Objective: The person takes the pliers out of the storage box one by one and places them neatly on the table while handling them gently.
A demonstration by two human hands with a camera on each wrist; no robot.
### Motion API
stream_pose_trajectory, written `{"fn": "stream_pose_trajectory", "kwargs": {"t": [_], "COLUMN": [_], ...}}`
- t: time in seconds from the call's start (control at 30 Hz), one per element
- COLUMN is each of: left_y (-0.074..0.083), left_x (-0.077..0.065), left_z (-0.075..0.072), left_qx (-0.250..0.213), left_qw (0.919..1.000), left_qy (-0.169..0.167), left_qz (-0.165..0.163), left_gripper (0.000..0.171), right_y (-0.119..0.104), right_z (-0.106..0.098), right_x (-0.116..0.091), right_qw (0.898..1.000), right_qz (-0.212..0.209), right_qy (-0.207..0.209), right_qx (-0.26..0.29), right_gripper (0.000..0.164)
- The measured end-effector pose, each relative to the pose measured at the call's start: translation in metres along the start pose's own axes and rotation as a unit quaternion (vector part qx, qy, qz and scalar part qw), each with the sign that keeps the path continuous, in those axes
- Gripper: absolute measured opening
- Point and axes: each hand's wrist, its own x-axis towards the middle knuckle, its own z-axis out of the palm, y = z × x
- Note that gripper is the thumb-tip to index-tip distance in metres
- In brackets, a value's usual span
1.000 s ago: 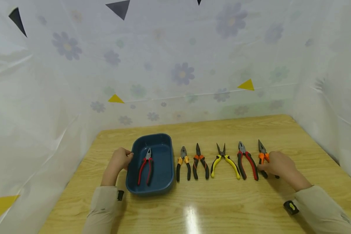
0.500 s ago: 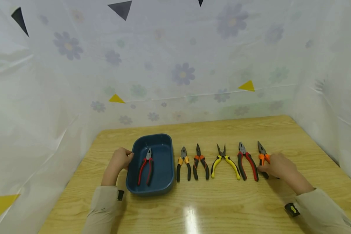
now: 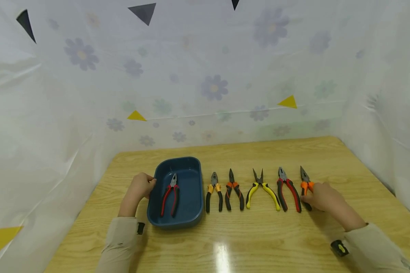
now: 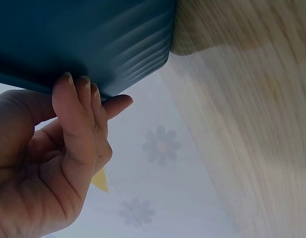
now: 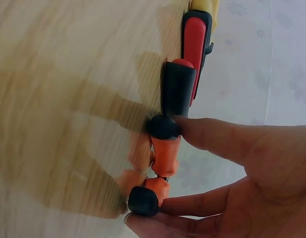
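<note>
My left hand (image 3: 141, 185) pinches the left rim of a dark blue rectangular tray (image 3: 151, 212). In the left wrist view its curled fingers (image 4: 73, 109) press the tray's outer wall. Inside the tray lies a pair of red-and-black pliers (image 3: 173, 185). At the far right of a row, my right hand (image 3: 328, 197) holds orange-and-black long-nose pliers (image 3: 305, 178) by the handles, nose pointing away from me. The right wrist view shows the thumb on one black handle end and fingers on the other. The pliers lie at table level; my hand partly hides their handles in the head view.
Between tray and right hand lie yellow-orange-and-black pliers (image 3: 210, 191), orange-and-black long-nose pliers (image 3: 229, 185), yellow-and-black long-nose pliers (image 3: 251, 193) and red-and-black pliers (image 3: 295, 197). All rest on the wooden table (image 3: 259, 239). White flowered sheeting (image 3: 191, 76) surrounds its back and sides.
My right hand has shifted slightly left on the long-nose pliers, and their right handle end, visible earlier, is now mostly hidden. The left hand and tray stay put.
</note>
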Motion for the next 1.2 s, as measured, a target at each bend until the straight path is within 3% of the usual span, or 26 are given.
{"fn": "stream_pose_trajectory", "kwargs": {"t": [0.7,1.03,1.2], "left_y": [-0.002,-0.002,-0.002], "left_x": [0.001,0.001,0.003], "left_z": [0.000,0.002,0.001], "left_qx": [-0.008,-0.012,-0.010], "left_qw": [0.9999,0.9999,0.9999], "left_qy": [0.006,0.001,-0.002], "left_qz": [0.004,-0.010,-0.012], "left_gripper": [0.027,0.028,0.029], "right_y": [-0.005,-0.017,-0.031], "right_z": [-0.002,-0.005,-0.012], "right_x": [-0.005,-0.009,-0.009], "right_qw": [1.000,0.999,0.998], "right_qz": [-0.012,-0.012,-0.026], "right_qy": [-0.001,0.033,0.041], "right_qx": [0.002,-0.022,-0.030], "right_gripper": [0.041,0.044,0.037]}}
